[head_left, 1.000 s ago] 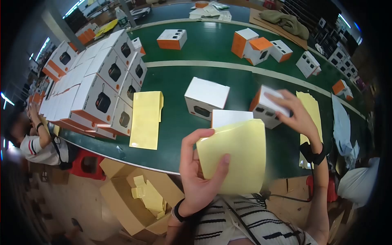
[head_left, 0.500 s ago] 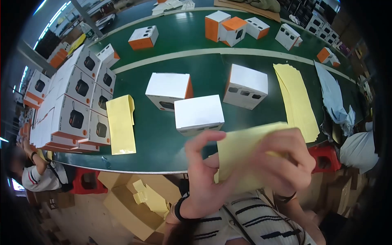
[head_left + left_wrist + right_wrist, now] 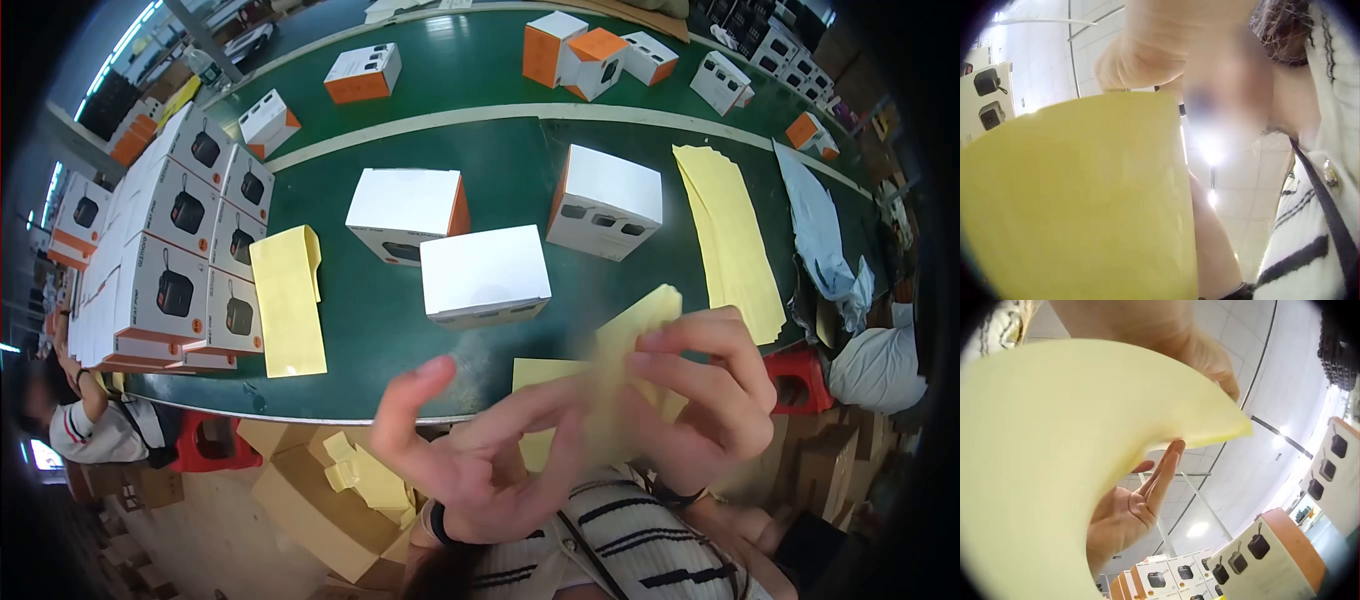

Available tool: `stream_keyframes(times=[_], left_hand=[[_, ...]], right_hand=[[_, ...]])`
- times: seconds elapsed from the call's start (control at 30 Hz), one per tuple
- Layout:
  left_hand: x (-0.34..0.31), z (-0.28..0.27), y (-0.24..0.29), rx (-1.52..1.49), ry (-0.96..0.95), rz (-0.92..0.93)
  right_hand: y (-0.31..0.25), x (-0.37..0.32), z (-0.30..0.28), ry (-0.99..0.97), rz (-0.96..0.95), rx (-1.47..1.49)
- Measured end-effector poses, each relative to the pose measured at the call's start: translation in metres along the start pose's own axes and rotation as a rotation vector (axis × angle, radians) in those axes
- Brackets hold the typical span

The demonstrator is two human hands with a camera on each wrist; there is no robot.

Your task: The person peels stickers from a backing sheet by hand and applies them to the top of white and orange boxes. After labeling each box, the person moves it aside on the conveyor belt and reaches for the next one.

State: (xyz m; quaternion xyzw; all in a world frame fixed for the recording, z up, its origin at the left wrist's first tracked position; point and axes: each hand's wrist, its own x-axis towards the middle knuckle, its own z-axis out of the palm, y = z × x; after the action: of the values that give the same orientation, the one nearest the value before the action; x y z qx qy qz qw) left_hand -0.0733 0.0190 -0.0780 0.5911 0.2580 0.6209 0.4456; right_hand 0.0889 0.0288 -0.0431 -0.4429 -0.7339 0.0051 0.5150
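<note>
In the head view my right hand (image 3: 700, 390) pinches a yellow sheet (image 3: 635, 330) with curled fingers, just in front of my chest and above the near edge of the green table (image 3: 400, 320). Blurred, my left hand (image 3: 480, 450) is spread with fingers straight beside the sheet's lower part; I cannot tell if it touches. The yellow sheet (image 3: 1054, 456) bends across the right wrist view, with my left hand's (image 3: 1132, 509) bare palm behind it. The yellow sheet (image 3: 1085, 200) also fills the left wrist view. A white box (image 3: 485, 272) stands closest on the table.
Two more white boxes (image 3: 405, 212) (image 3: 605, 200) stand behind it. Yellow sheets lie at left (image 3: 288, 300) and right (image 3: 730, 240). Stacked printed boxes (image 3: 170, 260) line the left edge. A cardboard carton (image 3: 340, 490) with yellow scraps sits on the floor. Another person (image 3: 80, 420) sits at far left.
My right hand left the far white box and came back to take the yellow sheet. My left hand let go of the sheet and spread its fingers. The head view shifted right.
</note>
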Motion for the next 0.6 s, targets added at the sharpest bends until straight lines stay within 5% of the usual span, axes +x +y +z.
stream_keyframes(times=[0.17, 0.23, 0.37, 0.43, 0.6], left_hand=[[0.003, 0.001, 0.0, 0.159, 0.023, -0.002], [0.011, 0.009, -0.012, 0.03, 0.198, 0.122], [0.011, 0.012, -0.02, 0.222, 0.221, 0.242], [0.012, 0.032, -0.02, 0.195, 0.47, 0.284], [0.017, 0.011, 0.007, 0.337, 0.081, -0.034]], right_hand=[[-0.005, -0.002, 0.005, 0.051, 0.0, 0.064], [-0.005, 0.0, 0.007, 0.051, -0.018, 0.074], [-0.005, 0.004, 0.006, -0.01, 0.018, 0.008], [-0.005, 0.004, 0.006, -0.027, 0.024, 0.003], [0.001, 0.005, 0.011, -0.031, 0.091, -0.006]])
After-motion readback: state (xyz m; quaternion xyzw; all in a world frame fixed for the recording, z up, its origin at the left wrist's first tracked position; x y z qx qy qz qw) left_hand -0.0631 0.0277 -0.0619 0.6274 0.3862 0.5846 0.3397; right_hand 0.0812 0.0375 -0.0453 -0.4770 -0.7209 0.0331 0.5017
